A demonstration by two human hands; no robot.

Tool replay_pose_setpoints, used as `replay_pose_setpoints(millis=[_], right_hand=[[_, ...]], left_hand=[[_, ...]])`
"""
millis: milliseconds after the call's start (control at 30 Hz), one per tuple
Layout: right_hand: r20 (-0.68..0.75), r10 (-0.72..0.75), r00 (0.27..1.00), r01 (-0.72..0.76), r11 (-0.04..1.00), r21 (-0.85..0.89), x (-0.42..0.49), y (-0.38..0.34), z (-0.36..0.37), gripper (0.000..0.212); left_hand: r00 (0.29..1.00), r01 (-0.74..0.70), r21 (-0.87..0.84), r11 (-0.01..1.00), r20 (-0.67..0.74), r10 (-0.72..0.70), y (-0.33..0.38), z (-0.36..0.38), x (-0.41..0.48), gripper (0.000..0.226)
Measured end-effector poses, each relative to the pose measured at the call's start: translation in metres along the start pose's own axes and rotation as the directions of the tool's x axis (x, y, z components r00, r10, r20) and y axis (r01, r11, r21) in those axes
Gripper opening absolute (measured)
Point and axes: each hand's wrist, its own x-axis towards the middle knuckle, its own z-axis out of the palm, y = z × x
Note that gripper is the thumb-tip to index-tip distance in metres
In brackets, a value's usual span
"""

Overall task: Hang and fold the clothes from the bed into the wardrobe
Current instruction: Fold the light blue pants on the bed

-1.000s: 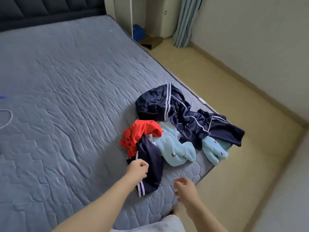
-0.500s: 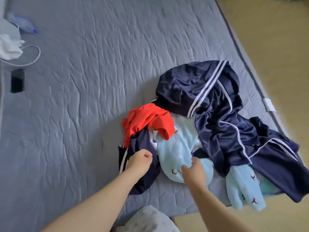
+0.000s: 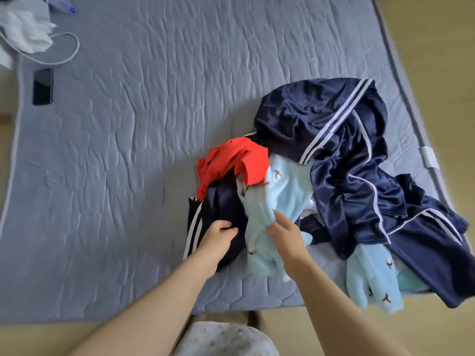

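A heap of clothes lies at the near right corner of the grey quilted bed [image 3: 128, 155]. My left hand [image 3: 218, 237] grips a small navy garment with white stripes [image 3: 205, 219]. Beside it, my right hand [image 3: 285, 232] pinches a fold of the light blue patterned garment [image 3: 280, 191]. A red garment [image 3: 231, 160] is bunched on top, just beyond my left hand. A large shiny navy track jacket with white stripes [image 3: 339, 140] covers the right side of the heap. Navy trousers [image 3: 437, 242] and a light blue sleeve [image 3: 370, 281] hang over the bed's edge.
A black phone [image 3: 43, 86], a white cable [image 3: 64, 55] and white cloth [image 3: 25, 29] lie at the bed's far left. Tan floor [image 3: 437, 47] runs along the right side and in front of the bed. The wardrobe is out of view.
My view has tilted down and closer to the heap. My right hand moved forward onto the light blue garment and now pinches it. My left hand keeps its hold on the small navy garment.
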Motion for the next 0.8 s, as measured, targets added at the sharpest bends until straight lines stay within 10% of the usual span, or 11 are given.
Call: replay_pose_setpoints(millis=[333,533,667,800], right_hand=[[0.089,-0.158,0.983,0.136,0.968,0.210,-0.139,-0.063,0.014,0.036],[0.066,-0.115,0.991,0.096,0.966,0.239,-0.172,-0.100,0.020,0.041],[-0.181,0.009,0.983,0.112,0.755,0.646,-0.182,-0.106,0.030,0.035],[-0.009,0.064,0.998,-0.024,0.502,0.865,-0.180,-0.112,0.034,0.057]], left_hand=[[0.906,0.202,-0.416,0.887,0.422,-0.008,0.070,-0.022,-0.101,0.040],[0.914,-0.152,-0.336,0.929,0.310,0.261,0.092,-0.058,-0.160,0.026],[0.864,-0.379,-0.375,0.846,0.183,0.469,0.093,-0.101,-0.190,0.030],[0.745,-0.471,-0.446,0.761,0.260,0.614,0.086,-0.152,-0.217,0.019]])
